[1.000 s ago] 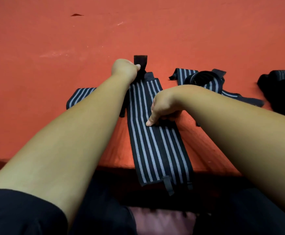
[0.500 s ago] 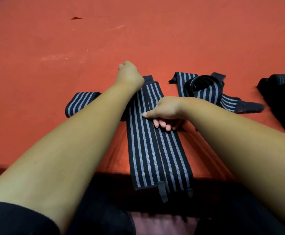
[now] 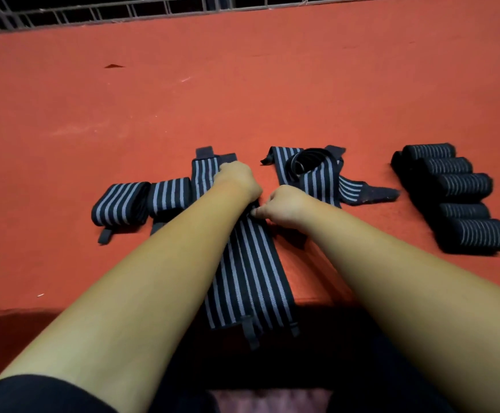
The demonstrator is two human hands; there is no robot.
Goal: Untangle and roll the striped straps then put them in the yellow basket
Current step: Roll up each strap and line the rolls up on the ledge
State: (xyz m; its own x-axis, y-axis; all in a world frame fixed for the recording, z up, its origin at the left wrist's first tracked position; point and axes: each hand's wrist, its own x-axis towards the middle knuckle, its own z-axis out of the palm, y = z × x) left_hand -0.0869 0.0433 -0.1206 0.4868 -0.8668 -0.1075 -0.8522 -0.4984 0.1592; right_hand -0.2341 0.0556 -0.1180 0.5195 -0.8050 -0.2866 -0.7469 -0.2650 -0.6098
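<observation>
A long black strap with grey stripes lies lengthwise on the red table, its near end hanging over the front edge. My left hand rests curled on the strap's far part, gripping it just short of the black tab end. My right hand pinches the strap's right edge beside my left wrist. A folded striped strap lies to the left. A tangled striped strap lies to the right. No yellow basket is in view.
Several rolled straps sit in a row at the right. The red table stretches far back to a wire grid. The table's front edge runs just before my lap.
My right hand went from pressing flat on the strap's middle to pinching its right edge. The view tilted up, bringing the rolled straps and the wire grid into sight.
</observation>
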